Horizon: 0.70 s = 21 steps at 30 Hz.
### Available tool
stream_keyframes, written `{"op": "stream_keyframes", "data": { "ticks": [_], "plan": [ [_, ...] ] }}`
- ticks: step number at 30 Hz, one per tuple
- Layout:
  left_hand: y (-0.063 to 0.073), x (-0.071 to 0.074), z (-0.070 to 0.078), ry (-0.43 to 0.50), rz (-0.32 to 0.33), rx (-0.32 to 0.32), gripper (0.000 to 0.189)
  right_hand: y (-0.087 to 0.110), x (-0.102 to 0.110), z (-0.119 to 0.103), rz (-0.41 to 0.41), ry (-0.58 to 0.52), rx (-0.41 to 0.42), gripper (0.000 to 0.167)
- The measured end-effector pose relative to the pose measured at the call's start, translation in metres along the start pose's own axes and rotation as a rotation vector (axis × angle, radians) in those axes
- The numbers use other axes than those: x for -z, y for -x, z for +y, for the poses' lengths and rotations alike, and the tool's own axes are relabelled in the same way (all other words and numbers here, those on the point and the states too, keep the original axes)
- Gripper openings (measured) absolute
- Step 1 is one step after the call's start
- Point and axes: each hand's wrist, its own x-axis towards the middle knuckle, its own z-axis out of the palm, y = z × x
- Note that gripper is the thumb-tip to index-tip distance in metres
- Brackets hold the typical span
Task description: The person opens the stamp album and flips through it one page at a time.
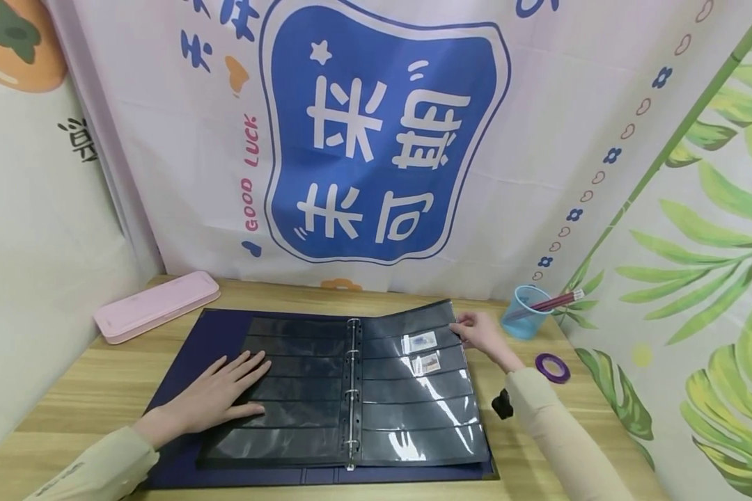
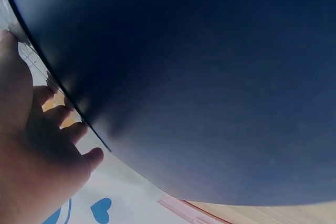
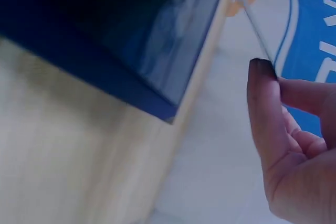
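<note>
A stamp album with a dark blue cover (image 1: 209,330) lies spread on the table, its black pocket pages held by metal rings (image 1: 352,396). My left hand (image 1: 216,396) rests on the left page (image 1: 301,386), fingers straight and spread. At the upper outer edge of the right page (image 1: 413,410), my right hand (image 1: 481,336) pinches the sheet between thumb and fingers. That edge is raised a little. Two small stamps (image 1: 423,341) sit in its upper pockets. The right wrist view shows the pinching thumb and fingers (image 3: 262,103) close up.
A pink pencil case (image 1: 157,306) lies at the back left of the wooden table (image 1: 56,424). At the back right stands a blue translucent cup (image 1: 521,316) with pencils. A purple tape roll (image 1: 552,368) and a small black object (image 1: 503,404) lie near my right forearm.
</note>
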Motion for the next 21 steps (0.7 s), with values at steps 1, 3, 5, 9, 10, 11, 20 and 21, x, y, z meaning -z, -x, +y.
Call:
{"op": "stream_keyframes", "data": {
  "ticks": [1,3,5,9,10,11,20,21],
  "plan": [
    [0.0,0.0,0.0,0.003,0.002,0.0,0.08,0.0,0.002,-0.006,0.001,0.002,-0.013,0.026],
    [0.0,0.001,0.0,-0.004,0.009,-0.005,0.08,-0.001,0.008,-0.019,0.004,0.032,-0.013,0.029],
    [0.0,0.001,0.0,-0.013,0.018,-0.013,0.079,-0.003,0.014,-0.034,0.0,0.068,0.0,0.033],
    [0.0,0.0,0.0,-0.015,0.012,-0.007,0.08,-0.006,0.022,-0.067,-0.005,0.101,0.014,0.036],
    [0.0,0.0,0.0,-0.013,0.008,-0.005,0.08,-0.007,0.024,-0.075,-0.013,0.098,0.013,0.036],
    [0.0,0.0,0.0,-0.008,0.004,-0.001,0.08,-0.008,0.024,-0.083,-0.019,0.091,0.01,0.036],
    [-0.001,0.003,0.001,-0.033,0.017,-0.017,0.08,-0.016,0.019,-0.134,-0.084,0.05,0.029,0.034],
    [-0.001,0.004,0.001,-0.033,0.013,-0.018,0.08,-0.018,0.018,-0.138,-0.088,0.038,0.035,0.033]
  ]
}}
